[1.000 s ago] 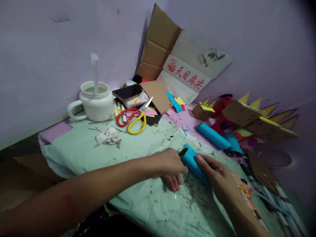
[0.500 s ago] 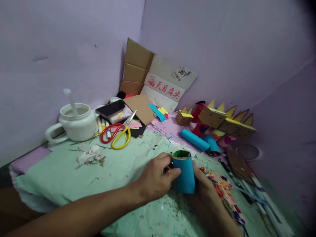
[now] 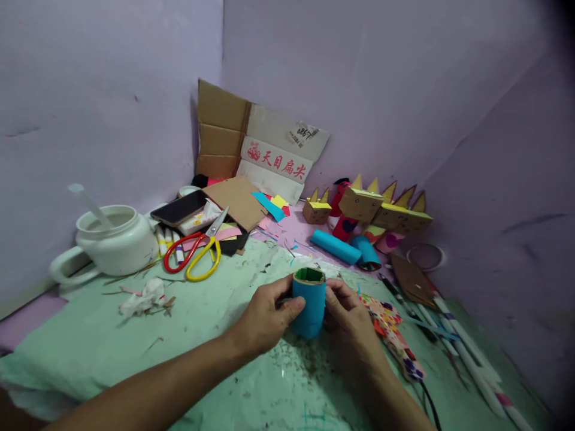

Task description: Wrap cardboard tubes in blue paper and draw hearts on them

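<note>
Left hand [image 3: 266,316] and right hand [image 3: 353,317], grip closed, hold upright the blue tube [image 3: 309,310] tilted earlier.

2 arms, 2 hands in view, all bare. Left forearm [image 3: 179,377]: bare from wrist to where the frame cuts it off, long and slim, narrowing evenly toward the wrist; surface looks smooth, unmarked at this resolution. Left hand [image 3: 265,311]: ungloved, thumb [image 3: 291,309] short and rounded at the tip, knuckles softly contoured. Right forearm [image 3: 381,383]: bare too, a shorter stretch visible, shaded, outline tapering likewise. Right hand [image 3: 353,314]: ungloved, slender fingers, some hidden. Nail detail on both hands too small to tell.
</note>
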### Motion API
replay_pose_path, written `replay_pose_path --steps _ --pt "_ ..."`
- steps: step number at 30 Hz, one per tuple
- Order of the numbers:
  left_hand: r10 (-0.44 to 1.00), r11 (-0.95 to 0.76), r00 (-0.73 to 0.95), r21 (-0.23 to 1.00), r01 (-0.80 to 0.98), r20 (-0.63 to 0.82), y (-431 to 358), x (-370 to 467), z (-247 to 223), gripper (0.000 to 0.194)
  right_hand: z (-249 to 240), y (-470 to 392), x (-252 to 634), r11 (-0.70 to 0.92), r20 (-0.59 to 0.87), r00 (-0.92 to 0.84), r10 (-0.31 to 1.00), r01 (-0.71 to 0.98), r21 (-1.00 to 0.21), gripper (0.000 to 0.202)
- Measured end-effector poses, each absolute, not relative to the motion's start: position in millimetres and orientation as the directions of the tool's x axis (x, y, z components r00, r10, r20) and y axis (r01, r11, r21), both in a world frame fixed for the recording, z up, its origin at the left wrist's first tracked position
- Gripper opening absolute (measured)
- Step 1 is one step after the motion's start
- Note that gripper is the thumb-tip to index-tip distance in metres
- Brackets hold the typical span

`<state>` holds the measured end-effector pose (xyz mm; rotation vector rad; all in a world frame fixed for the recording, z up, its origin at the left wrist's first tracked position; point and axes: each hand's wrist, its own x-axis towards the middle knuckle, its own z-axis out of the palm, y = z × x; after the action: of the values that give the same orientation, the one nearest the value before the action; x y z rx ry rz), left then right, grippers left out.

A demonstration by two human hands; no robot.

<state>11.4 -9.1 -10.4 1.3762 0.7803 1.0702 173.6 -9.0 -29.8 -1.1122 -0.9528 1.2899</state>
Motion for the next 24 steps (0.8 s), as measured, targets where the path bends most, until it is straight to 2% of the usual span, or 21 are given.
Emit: replay_pose_path --steps 4,7,12,16,20,24 --pt "0.92 -0.227 0.321 0.973 -0.029 0.224 -14.7 10.1 -8.8 0.041 -26.6 -16.9 175.6 0.162 0.161 0.228 0.96 0.017 -0.987 0.022" --pt "0.931 -0.317 0.22 0.943 0.1 0.29 -16.6 9.5 -13.3 0.044 -24.6 -25.3 173.1 0.214 0.23 0.191 0.954 0.102 -0.972 0.023" --pt "0.879 -0.477 0.148 0.834 0.275 0.454 -16.0 8.8 -24.4 0.044 -26.6 -31.3 162.9 0.237 0.24 -0.028 0.97 -0.064 -0.969 0.044" --pt "0.868 -0.495 0.16 0.801 0.335 0.469 -17.1 8.9 -27.1 0.045 -26.1 -30.3 155.7 0.163 0.181 -0.18 0.967 -0.109 -0.98 0.049" --pt "0.859 -0.512 0.206 0.786 0.346 0.469 -17.4 11.1 -27.3 0.05 -27.2 -29.9 153.4 0.158 0.178 -0.193 0.965 -0.118 -0.98 0.052" --pt "0.823 -0.563 0.311 0.76 0.326 0.476 -16.9 11.2 -33.4 0.057 -30.5 -28.8 153.1 0.117 0.125 -0.115 0.986 -0.07 -0.991 0.052"
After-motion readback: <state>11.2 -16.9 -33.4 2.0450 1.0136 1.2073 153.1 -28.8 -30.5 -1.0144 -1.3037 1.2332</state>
